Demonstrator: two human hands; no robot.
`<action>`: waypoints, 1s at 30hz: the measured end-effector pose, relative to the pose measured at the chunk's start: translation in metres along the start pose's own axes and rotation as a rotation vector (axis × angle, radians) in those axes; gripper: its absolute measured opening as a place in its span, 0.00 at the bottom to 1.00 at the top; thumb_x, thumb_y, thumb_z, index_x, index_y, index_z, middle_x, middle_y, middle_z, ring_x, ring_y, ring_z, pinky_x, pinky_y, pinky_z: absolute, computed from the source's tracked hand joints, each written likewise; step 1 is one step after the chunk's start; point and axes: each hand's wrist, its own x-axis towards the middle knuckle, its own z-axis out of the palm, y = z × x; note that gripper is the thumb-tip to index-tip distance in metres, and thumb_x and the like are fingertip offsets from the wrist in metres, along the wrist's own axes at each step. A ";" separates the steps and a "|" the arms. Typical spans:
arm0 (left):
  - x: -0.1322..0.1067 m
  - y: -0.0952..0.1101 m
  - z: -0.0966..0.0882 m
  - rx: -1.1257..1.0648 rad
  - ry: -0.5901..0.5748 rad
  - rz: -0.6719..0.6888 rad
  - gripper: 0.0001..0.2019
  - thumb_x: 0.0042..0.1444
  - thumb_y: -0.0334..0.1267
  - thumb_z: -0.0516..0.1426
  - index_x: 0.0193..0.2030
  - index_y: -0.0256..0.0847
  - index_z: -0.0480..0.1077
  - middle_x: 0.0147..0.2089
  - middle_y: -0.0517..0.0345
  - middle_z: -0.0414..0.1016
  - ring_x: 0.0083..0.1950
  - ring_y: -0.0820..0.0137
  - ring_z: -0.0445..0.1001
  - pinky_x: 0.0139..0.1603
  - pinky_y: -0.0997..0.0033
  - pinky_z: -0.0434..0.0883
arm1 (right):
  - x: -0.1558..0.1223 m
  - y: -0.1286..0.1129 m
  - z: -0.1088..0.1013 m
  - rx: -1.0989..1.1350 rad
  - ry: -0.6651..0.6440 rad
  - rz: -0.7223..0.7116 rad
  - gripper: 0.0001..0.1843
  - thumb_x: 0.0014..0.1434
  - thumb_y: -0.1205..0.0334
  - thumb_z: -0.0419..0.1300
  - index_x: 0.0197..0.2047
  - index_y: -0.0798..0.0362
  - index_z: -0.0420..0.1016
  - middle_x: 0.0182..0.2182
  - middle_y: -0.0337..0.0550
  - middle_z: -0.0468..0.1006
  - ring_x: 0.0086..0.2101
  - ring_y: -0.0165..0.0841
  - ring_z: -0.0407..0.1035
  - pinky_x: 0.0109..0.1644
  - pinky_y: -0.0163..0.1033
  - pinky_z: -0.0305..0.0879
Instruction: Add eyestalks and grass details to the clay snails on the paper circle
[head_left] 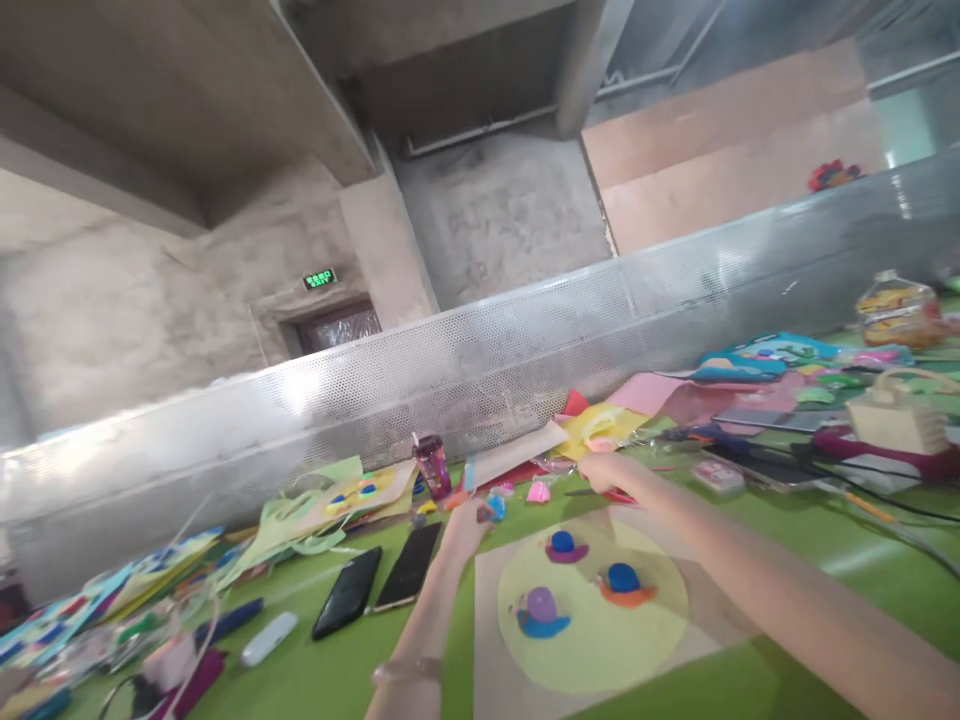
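My left hand (466, 522) reaches over the green table, its fingers closed at a small piece of blue modelling clay (496, 508). My right hand (602, 472) is farther back, near clear plastic wrapping (559, 465) and the red handles of what looks like scissors (621, 496); blur hides its fingers. Between the hands lies a pink lump of clay (538, 492). Below, a square sheet (491, 640) bears a pale yellow disc (592, 655) with several clay snails: one purple and blue (541, 608), one blue and orange (624, 580), one blue and purple (562, 543).
Two dark phones (349, 592) (409, 565) lie left of the sheet. A dark red cup with a straw (431, 465) stands behind my left hand. Cables and a beige charger block (896, 420) are at right. A perforated metal partition (465, 350) runs along the back.
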 end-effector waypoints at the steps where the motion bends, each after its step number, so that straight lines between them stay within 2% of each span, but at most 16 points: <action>1: 0.000 0.002 0.000 -0.077 0.013 -0.014 0.10 0.58 0.38 0.55 0.43 0.34 0.68 0.43 0.54 0.71 0.41 0.68 0.72 0.41 0.62 0.72 | 0.001 0.003 0.003 -0.004 -0.013 -0.023 0.11 0.61 0.59 0.56 0.42 0.58 0.69 0.36 0.42 0.72 0.34 0.29 0.69 0.37 0.39 0.69; 3: 0.000 0.008 -0.001 -0.256 0.018 -0.031 0.09 0.58 0.37 0.55 0.43 0.34 0.68 0.41 0.55 0.72 0.39 0.70 0.72 0.39 0.64 0.72 | 0.003 0.005 0.007 -0.020 -0.038 -0.068 0.11 0.61 0.59 0.56 0.42 0.58 0.69 0.37 0.43 0.72 0.35 0.30 0.69 0.39 0.41 0.69; 5: -0.002 0.015 0.000 -0.446 0.000 -0.026 0.09 0.58 0.35 0.55 0.44 0.33 0.68 0.39 0.55 0.72 0.37 0.71 0.73 0.38 0.65 0.73 | 0.004 0.002 0.009 0.002 0.003 -0.151 0.11 0.61 0.59 0.56 0.41 0.58 0.70 0.37 0.43 0.72 0.37 0.32 0.69 0.42 0.43 0.68; 8: -0.008 0.027 0.005 -0.685 -0.041 0.000 0.08 0.56 0.31 0.57 0.43 0.33 0.68 0.37 0.56 0.74 0.37 0.71 0.74 0.40 0.66 0.73 | 0.005 -0.016 0.013 0.099 0.087 -0.330 0.10 0.60 0.60 0.57 0.42 0.58 0.70 0.37 0.42 0.73 0.38 0.32 0.68 0.45 0.44 0.66; 12: -0.018 0.039 0.013 -0.879 -0.108 -0.010 0.10 0.49 0.26 0.61 0.40 0.34 0.70 0.34 0.54 0.76 0.36 0.71 0.75 0.43 0.71 0.71 | 0.004 -0.045 0.024 0.259 0.167 -0.512 0.09 0.57 0.62 0.60 0.42 0.56 0.73 0.34 0.41 0.74 0.33 0.28 0.68 0.39 0.34 0.65; 16: -0.023 0.047 0.015 -0.982 -0.106 -0.066 0.12 0.46 0.26 0.63 0.39 0.36 0.71 0.31 0.56 0.76 0.31 0.74 0.74 0.34 0.77 0.70 | 0.001 -0.056 0.034 0.334 0.244 -0.588 0.05 0.55 0.67 0.59 0.35 0.55 0.75 0.32 0.41 0.73 0.30 0.29 0.67 0.36 0.34 0.64; 20: -0.023 0.048 0.014 -1.073 -0.096 -0.092 0.13 0.46 0.29 0.63 0.41 0.36 0.71 0.30 0.57 0.75 0.28 0.77 0.72 0.24 0.81 0.63 | -0.005 -0.056 0.032 0.354 0.293 -0.619 0.06 0.56 0.69 0.57 0.37 0.54 0.74 0.33 0.42 0.72 0.29 0.28 0.66 0.36 0.35 0.64; 24: -0.021 0.045 0.013 -1.158 -0.094 -0.081 0.13 0.45 0.32 0.65 0.40 0.37 0.73 0.26 0.60 0.73 0.24 0.78 0.68 0.21 0.81 0.58 | -0.010 -0.060 0.029 0.352 0.314 -0.654 0.09 0.56 0.67 0.58 0.41 0.52 0.72 0.37 0.42 0.71 0.30 0.28 0.67 0.37 0.35 0.66; 30: -0.021 0.043 0.010 -1.163 -0.125 -0.072 0.15 0.45 0.35 0.65 0.42 0.38 0.73 0.26 0.62 0.71 0.20 0.82 0.62 0.20 0.82 0.57 | -0.005 -0.064 0.036 0.389 0.383 -0.675 0.06 0.56 0.61 0.59 0.37 0.53 0.71 0.36 0.43 0.69 0.30 0.29 0.65 0.37 0.36 0.65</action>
